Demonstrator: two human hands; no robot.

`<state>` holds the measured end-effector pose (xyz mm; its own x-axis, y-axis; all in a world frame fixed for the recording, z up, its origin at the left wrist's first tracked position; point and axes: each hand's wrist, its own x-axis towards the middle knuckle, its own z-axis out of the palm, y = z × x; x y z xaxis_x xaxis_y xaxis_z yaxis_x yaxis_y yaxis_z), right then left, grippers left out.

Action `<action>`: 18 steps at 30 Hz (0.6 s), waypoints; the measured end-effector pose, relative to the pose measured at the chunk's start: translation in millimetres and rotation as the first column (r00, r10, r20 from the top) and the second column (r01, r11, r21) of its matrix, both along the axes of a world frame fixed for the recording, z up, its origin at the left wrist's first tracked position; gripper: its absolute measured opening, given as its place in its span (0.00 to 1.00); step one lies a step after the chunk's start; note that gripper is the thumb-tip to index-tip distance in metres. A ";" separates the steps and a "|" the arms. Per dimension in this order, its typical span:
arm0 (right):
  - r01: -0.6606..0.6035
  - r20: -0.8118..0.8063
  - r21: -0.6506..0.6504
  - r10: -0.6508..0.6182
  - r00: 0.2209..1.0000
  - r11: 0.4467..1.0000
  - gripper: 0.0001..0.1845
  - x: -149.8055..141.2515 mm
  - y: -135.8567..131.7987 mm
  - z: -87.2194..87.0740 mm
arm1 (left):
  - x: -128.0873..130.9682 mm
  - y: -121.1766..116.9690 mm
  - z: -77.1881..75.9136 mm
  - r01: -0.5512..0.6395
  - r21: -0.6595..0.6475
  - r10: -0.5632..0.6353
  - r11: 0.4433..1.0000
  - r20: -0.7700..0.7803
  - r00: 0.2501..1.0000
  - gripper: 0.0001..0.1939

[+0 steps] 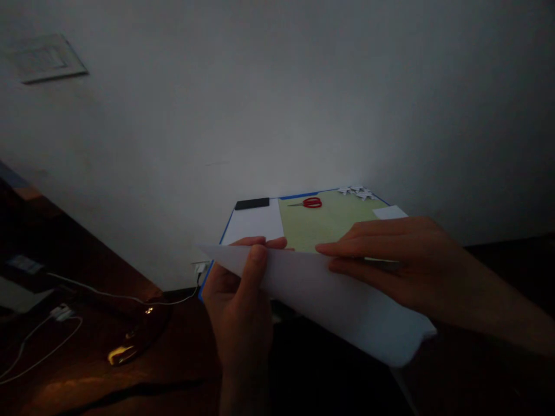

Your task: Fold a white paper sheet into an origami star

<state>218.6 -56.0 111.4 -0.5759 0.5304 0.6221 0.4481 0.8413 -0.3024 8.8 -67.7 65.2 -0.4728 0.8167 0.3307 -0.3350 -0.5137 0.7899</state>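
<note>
A folded sheet of white paper (pixel 312 294) is held up in front of the table, its narrow point at the left and its wide, uneven end at the lower right. My left hand (pixel 243 294) grips it near the point, thumb on the near face and fingers behind. Along the upper edge my right hand (pixel 390 254) pinches the paper between thumb and fingers. Beyond my hands, red-handled scissors (pixel 311 203) lie on a pale green sheet (pixel 299 225). At the far right corner sit several small white cut-paper pieces (pixel 358 192).
A dark flat rectangular object (pixel 252 203) rests on white paper (pixel 255 222) at the table's left. Another white sheet (pixel 390 212) lies at the right edge. The wall (pixel 277 115) stands right behind the table. White cables (pixel 113 296) run at the left toward a wall socket (pixel 200 267).
</note>
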 end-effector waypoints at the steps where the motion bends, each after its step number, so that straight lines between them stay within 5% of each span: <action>1: 0.001 -0.004 -0.004 -0.001 1.000 1.000 0.13 -0.2 -0.1 0.2 | -0.4 0.7 -0.1 -0.021 -0.003 0.021 1.000 -0.001 1.000 0.13; 18: -0.030 0.035 -0.033 0.031 0.999 0.999 0.11 3.9 1.7 1.4 | -25.6 7.5 -3.0 -0.181 0.096 0.191 0.979 -0.116 0.975 0.18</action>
